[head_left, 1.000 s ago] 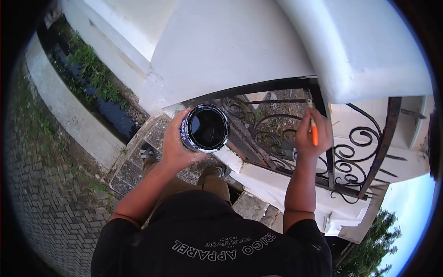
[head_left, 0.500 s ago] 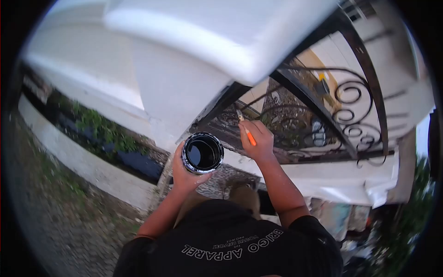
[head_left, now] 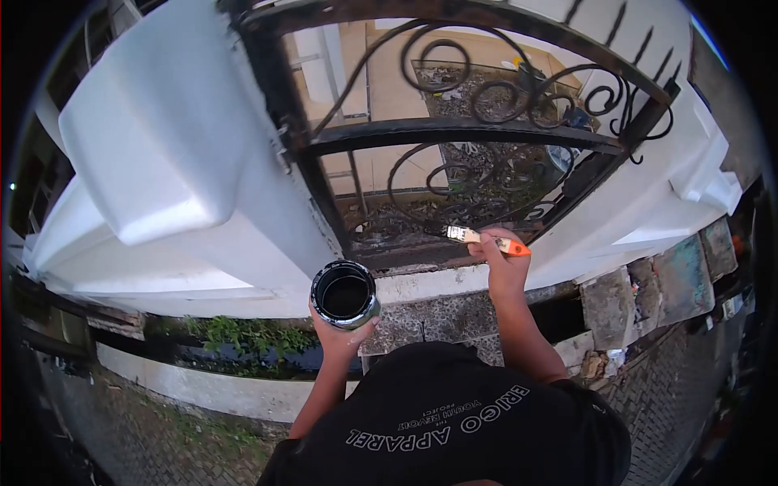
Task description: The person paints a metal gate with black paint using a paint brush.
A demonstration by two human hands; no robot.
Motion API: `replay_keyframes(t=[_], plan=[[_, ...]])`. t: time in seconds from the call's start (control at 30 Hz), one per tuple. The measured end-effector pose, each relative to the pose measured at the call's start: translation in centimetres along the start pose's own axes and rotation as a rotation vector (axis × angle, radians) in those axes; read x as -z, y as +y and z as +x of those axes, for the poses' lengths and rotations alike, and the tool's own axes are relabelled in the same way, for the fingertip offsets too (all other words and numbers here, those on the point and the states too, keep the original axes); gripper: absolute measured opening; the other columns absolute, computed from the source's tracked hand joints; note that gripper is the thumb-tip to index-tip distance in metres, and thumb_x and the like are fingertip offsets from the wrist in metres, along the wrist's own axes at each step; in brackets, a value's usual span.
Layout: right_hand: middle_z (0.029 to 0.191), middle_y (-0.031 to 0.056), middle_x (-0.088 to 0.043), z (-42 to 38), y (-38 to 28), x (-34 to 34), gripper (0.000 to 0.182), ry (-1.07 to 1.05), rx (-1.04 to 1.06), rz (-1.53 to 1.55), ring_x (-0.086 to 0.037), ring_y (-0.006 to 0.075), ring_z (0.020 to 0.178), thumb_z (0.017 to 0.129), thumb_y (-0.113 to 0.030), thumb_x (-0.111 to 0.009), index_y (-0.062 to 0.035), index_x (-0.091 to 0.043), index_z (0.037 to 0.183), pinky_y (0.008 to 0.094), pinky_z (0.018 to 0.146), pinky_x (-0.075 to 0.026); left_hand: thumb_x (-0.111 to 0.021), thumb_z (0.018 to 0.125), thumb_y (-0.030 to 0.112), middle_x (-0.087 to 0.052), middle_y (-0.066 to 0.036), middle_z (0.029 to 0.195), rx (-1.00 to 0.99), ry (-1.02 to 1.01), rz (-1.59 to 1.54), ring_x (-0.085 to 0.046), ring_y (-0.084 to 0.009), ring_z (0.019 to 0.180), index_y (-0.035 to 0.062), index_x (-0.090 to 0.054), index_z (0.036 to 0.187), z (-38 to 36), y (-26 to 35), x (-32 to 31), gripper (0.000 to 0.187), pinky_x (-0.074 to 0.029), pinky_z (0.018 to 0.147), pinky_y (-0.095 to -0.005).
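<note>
My left hand [head_left: 342, 334] is wrapped round a can of black paint [head_left: 344, 293], held upright with its mouth facing me and paint smeared on the rim. In my right hand [head_left: 501, 257] is a paintbrush [head_left: 463, 234] with an orange handle tip. Its dark bristles point left, at the lower part of a black iron fence [head_left: 454, 134] with scrollwork; whether they touch the metal I cannot tell. The can is below and left of the brush, near the foot of the white pillar [head_left: 170, 154].
A white wall base [head_left: 433, 283] runs under the fence. A ditch with plants [head_left: 243, 336] and a concrete curb [head_left: 203, 389] lie at the lower left. Stone slabs [head_left: 608, 308] stand at the right. Spikes top the fence at the upper right.
My view has turned, so the fence now lies straight ahead. The brush has swung from pointing up to pointing left, and my right hand is farther right of the can.
</note>
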State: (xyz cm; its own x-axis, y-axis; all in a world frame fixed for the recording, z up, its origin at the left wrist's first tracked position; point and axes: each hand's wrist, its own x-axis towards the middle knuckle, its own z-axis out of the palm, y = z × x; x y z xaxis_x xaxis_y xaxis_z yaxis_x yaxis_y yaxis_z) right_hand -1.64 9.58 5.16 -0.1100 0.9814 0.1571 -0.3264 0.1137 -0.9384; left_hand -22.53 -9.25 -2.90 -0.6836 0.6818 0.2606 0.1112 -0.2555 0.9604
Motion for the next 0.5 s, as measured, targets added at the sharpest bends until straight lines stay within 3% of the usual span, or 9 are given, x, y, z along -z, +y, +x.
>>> replay_keyframes(t=[0.13, 0.2, 0.27, 0.3, 0.4, 0.5], plan=[[0.091, 0.0147, -0.068, 1.8, -1.8, 5.8, 0.019, 0.094, -0.217, 0.195, -0.07, 0.0189, 0.072, 0.093, -0.008, -0.066, 0.0033, -0.06, 0.108, 0.0307, 0.068, -0.061, -0.097, 0.054, 0.02, -0.05, -0.014, 0.133, 0.022, -0.101, 0.08, -0.054, -0.0265, 0.124, 0.0028, -0.028, 0.141, 0.2, 0.2, -5.1, 0.113, -0.042, 0.106, -0.0403], [0.09, 0.0135, -0.067, 2.5, -3.7, 8.3, 0.018, 0.108, -0.207, 0.246, -0.07, 0.0202, 0.07, 0.094, -0.007, -0.064, 0.0025, -0.058, 0.108, 0.0311, 0.065, -0.06, -0.097, 0.053, 0.023, -0.052, -0.015, 0.132, -0.034, -0.164, 0.08, -0.054, -0.0267, 0.124, 0.0021, -0.03, 0.141, 0.4, -0.1, -7.9, 0.112, -0.04, 0.107, -0.0414], [0.089, 0.0134, -0.066, 3.6, -5.7, 11.4, 0.016, 0.103, -0.085, 0.245, -0.069, 0.0207, 0.069, 0.095, -0.006, -0.061, 0.0029, -0.057, 0.107, 0.0321, 0.067, -0.06, -0.098, 0.053, 0.025, -0.052, -0.016, 0.133, -0.013, -0.229, 0.088, -0.054, -0.028, 0.124, 0.0004, -0.03, 0.141, 0.4, 0.0, -11.5, 0.114, -0.039, 0.108, -0.0412], [0.089, 0.0135, -0.065, 4.0, -7.1, 12.8, 0.014, 0.069, -0.032, 0.222, -0.069, 0.0209, 0.069, 0.095, -0.006, -0.061, 0.0031, -0.057, 0.106, 0.0326, 0.067, -0.059, -0.097, 0.053, 0.024, -0.052, -0.017, 0.133, -0.102, -0.282, 0.171, -0.054, -0.0285, 0.125, 0.0, -0.029, 0.142, 0.6, 0.4, -13.2, 0.114, -0.039, 0.109, -0.0414], [0.085, 0.0123, -0.065, 5.3, -11.9, 15.0, 0.013, -0.114, 0.181, 0.141, -0.068, 0.0207, 0.069, 0.094, -0.002, -0.062, 0.0028, -0.057, 0.105, 0.0322, 0.066, -0.058, -0.097, 0.054, 0.023, -0.051, -0.017, 0.135, -0.122, -0.375, 0.011, -0.053, -0.0278, 0.126, 0.0001, -0.028, 0.143, 0.0, 1.4, -18.9, 0.115, -0.041, 0.109, -0.0414], [0.084, 0.0102, -0.065, 6.1, -16.0, 15.6, 0.01, -0.249, 0.247, -0.084, -0.068, 0.0179, 0.071, 0.091, 0.0, -0.065, 0.0019, -0.061, 0.099, 0.0285, 0.063, -0.055, -0.097, 0.054, 0.023, -0.051, -0.016, 0.136, -0.121, -0.438, -0.01, -0.052, -0.0271, 0.128, 0.001, -0.028, 0.144, -0.8, 2.3, -23.3, 0.116, -0.041, 0.11, -0.0413]])
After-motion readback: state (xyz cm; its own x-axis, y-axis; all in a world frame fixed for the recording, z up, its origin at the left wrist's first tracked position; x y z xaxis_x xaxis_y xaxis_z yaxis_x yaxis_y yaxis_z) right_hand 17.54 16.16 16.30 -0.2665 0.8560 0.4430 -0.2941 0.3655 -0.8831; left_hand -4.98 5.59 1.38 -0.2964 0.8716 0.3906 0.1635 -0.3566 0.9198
